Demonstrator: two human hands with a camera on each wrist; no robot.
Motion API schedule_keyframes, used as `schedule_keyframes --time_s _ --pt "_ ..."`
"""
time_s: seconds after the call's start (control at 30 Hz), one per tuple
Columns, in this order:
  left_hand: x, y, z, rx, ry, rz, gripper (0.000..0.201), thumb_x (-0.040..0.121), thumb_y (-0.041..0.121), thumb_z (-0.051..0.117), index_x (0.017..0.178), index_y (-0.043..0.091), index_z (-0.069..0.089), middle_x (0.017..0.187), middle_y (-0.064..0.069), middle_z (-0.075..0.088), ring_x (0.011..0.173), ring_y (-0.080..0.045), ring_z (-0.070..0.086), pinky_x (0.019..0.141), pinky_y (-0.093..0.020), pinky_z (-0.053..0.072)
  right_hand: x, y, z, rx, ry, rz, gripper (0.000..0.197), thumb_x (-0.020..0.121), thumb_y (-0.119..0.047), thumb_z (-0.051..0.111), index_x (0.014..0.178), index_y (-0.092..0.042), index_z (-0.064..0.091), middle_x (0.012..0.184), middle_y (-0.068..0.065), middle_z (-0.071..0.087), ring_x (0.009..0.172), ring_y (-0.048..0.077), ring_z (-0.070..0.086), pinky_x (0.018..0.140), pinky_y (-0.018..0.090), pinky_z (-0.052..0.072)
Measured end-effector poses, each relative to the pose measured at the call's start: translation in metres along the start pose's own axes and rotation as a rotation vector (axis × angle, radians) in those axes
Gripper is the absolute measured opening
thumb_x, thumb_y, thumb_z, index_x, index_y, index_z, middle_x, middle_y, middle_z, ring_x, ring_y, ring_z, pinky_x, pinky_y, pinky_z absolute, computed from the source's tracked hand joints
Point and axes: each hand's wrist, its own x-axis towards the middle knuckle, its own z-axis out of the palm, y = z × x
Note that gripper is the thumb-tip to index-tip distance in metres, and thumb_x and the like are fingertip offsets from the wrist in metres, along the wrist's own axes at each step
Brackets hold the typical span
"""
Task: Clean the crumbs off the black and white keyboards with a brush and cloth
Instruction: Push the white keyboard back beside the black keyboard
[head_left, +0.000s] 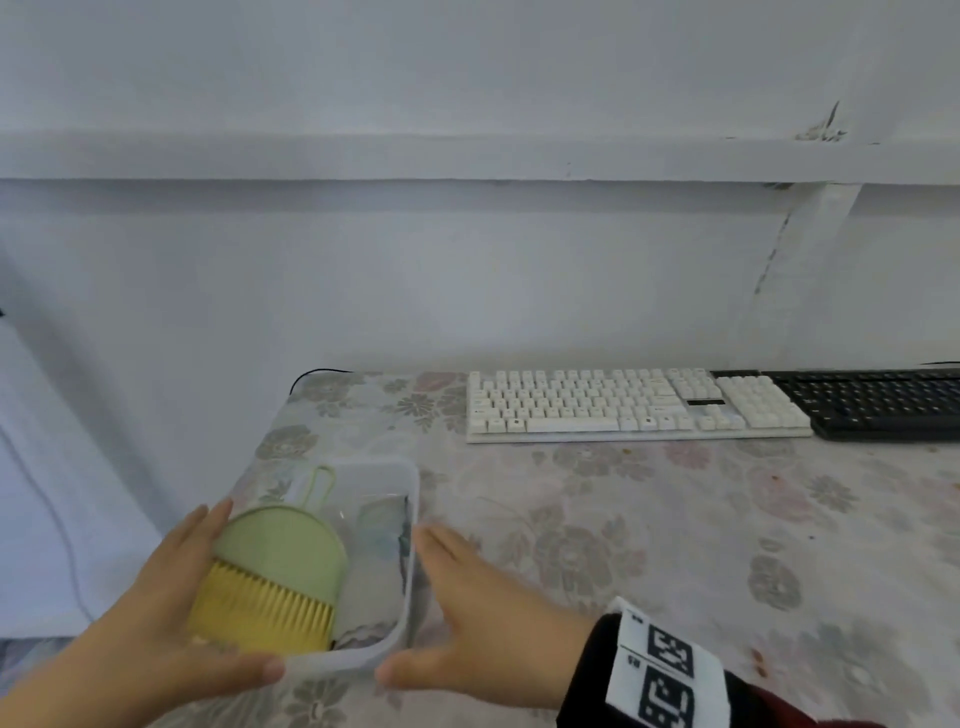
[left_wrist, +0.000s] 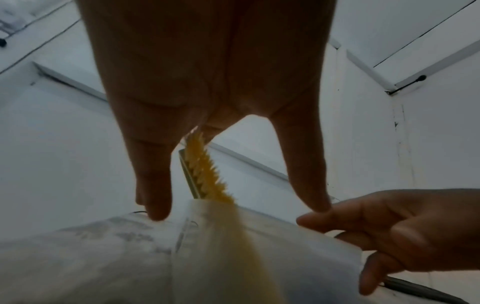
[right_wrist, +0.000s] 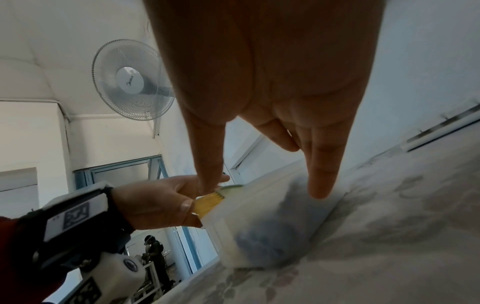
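Note:
A translucent white tray (head_left: 414, 512) sits near the table's left front corner. In it lie a green brush (head_left: 283, 545) with yellow bristles (left_wrist: 205, 170) and a folded bluish cloth (head_left: 382, 525). My left hand (head_left: 174, 582) lies flat against the tray's left wall, fingers straight, thumb along the front rim. My right hand (head_left: 467, 608) lies against the right wall, thumb at the front corner. The white keyboard (head_left: 623, 405) stands at the back of the table, and the black keyboard (head_left: 878, 402) is beside it at the far right. Crumbs are too small to make out.
The table (head_left: 675, 545) has a floral cover, with open surface between the tray and the keyboards. Its left edge runs close to the tray. A black cable (head_left: 317, 371) curls at the back left corner. A wall fan (right_wrist: 132, 80) hangs high up.

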Motion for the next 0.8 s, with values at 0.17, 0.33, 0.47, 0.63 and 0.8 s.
schedule_keyframes --time_s 0.17,0.33,0.47,0.63,0.8 --pt "0.001 -0.008 -0.001 -0.222 -0.079 -0.094 0.146 -0.002 0.061 0.084 0.119 0.061 0.004 0.117 0.012 0.049 0.092 -0.011 0.062 0.086 -0.036 0.048 0.011 -0.005 0.011 0.035 -0.006 0.047 0.101 0.086 -0.048 0.061 0.15 -0.017 -0.01 0.155 -0.019 -0.014 0.144 0.004 -0.003 0.117 0.031 0.021" --pt "0.008 -0.017 0.0 -0.287 -0.11 -0.094 0.137 0.0 0.057 0.086 0.121 0.055 0.021 0.106 0.0 0.061 0.079 -0.018 0.07 0.078 -0.039 0.054 0.019 -0.005 0.016 0.028 0.04 0.074 0.103 0.085 -0.048 0.061 0.15 -0.016 -0.013 0.155 -0.017 -0.018 0.144 0.004 -0.006 0.118 0.03 0.018" --pt "0.016 -0.021 -0.001 -0.224 -0.113 -0.065 0.131 0.002 0.065 0.082 0.116 0.056 0.019 0.11 0.006 0.056 0.089 -0.014 0.066 0.079 -0.036 0.053 0.024 -0.003 0.016 0.004 0.048 0.08 0.104 0.085 -0.049 0.061 0.15 -0.016 -0.014 0.156 -0.014 -0.019 0.145 0.005 -0.006 0.119 0.03 0.017" --pt "0.025 -0.018 -0.002 -0.198 -0.148 -0.04 0.137 0.01 0.06 0.085 0.13 0.042 0.021 0.109 0.007 0.059 0.091 -0.012 0.065 0.08 -0.032 0.053 0.038 0.005 0.015 -0.024 0.097 0.062 0.103 0.083 -0.051 0.062 0.151 -0.017 -0.008 0.157 -0.011 -0.012 0.145 0.008 0.007 0.117 0.031 0.022" --pt "0.044 -0.014 -0.005 -0.265 -0.163 0.005 0.109 0.037 0.033 0.093 0.125 0.044 0.029 0.099 0.009 0.064 0.084 -0.002 0.066 0.069 -0.024 0.052 0.053 0.008 0.003 -0.078 0.18 0.029 0.084 0.081 -0.046 0.066 0.144 -0.012 0.022 0.142 -0.004 0.027 0.13 0.012 0.031 0.109 0.029 0.03"
